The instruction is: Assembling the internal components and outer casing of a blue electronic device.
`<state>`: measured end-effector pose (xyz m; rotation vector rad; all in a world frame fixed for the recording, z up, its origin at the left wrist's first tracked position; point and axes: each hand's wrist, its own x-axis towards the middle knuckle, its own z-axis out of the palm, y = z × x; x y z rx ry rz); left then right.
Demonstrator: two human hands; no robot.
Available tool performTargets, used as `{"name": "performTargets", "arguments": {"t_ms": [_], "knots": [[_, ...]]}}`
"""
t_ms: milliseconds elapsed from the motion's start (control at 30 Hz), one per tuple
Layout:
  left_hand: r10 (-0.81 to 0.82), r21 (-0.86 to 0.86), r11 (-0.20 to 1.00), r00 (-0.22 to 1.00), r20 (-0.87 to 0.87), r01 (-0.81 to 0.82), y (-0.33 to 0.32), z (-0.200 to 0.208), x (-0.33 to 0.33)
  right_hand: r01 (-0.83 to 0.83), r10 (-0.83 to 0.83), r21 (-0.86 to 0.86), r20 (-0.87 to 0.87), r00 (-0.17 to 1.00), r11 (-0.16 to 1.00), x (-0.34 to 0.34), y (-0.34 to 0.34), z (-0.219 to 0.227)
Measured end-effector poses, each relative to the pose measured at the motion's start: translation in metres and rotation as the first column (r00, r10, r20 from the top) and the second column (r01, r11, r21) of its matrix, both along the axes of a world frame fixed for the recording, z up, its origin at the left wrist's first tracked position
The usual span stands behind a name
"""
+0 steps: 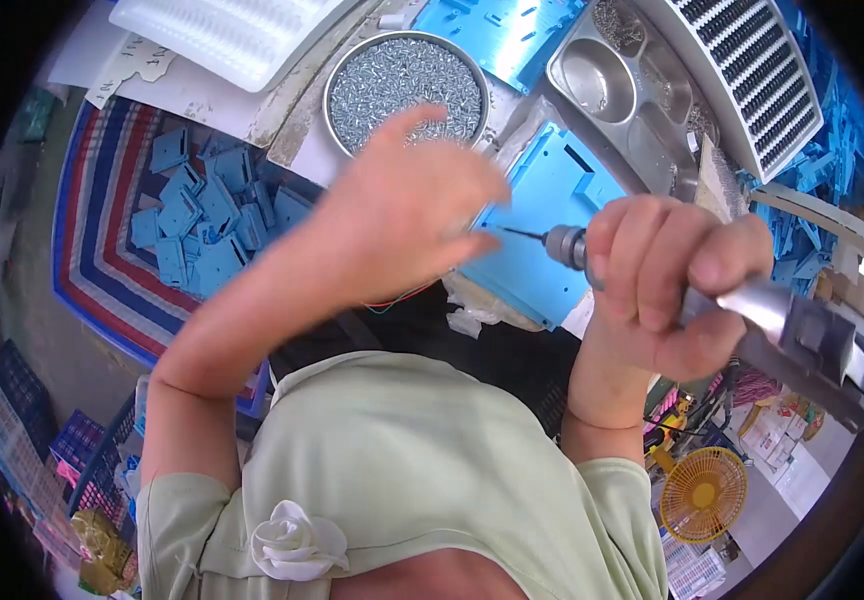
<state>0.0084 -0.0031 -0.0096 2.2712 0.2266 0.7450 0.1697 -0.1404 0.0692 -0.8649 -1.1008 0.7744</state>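
Observation:
My right hand (662, 265) is wrapped round a power screwdriver (566, 246) with a grey chuck and silver body. Its thin bit points left over a blue plastic panel (542, 225), apart from my left hand. The panel lies flat and has a dark slot near its far edge. My left hand (407, 205), blurred, hovers between the panel and a round metal bowl (328, 112). The thumb and fingers look spread, and nothing shows between them. Many small silver screws (402, 75) fill the bowl, partly covered by that hand.
A steel compartment tray (640, 122) with small hardware stands beyond the panel, near a white rack (704, 60) of black pieces. Another blue panel (497, 35) lies at the back. A striped cloth-lined container (102, 210) at left holds blue parts (217, 205). A yellow fan (702, 495) is at lower right.

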Motion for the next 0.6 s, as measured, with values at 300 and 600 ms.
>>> {"name": "performTargets", "arguments": {"t_ms": [300,600], "knots": [[0.310,0.393,0.890,0.938,-0.153,-0.230,0.045,-0.035,0.000,0.032,-0.032,-0.005,-0.066,0.997,0.999,-0.013,0.015,-0.025],[0.148,0.197,0.972,0.985,-0.092,-0.128,0.030,-0.028,0.000,0.081,-0.082,-0.043,-0.021,0.996,0.996,-0.015,0.014,-0.028]]}}
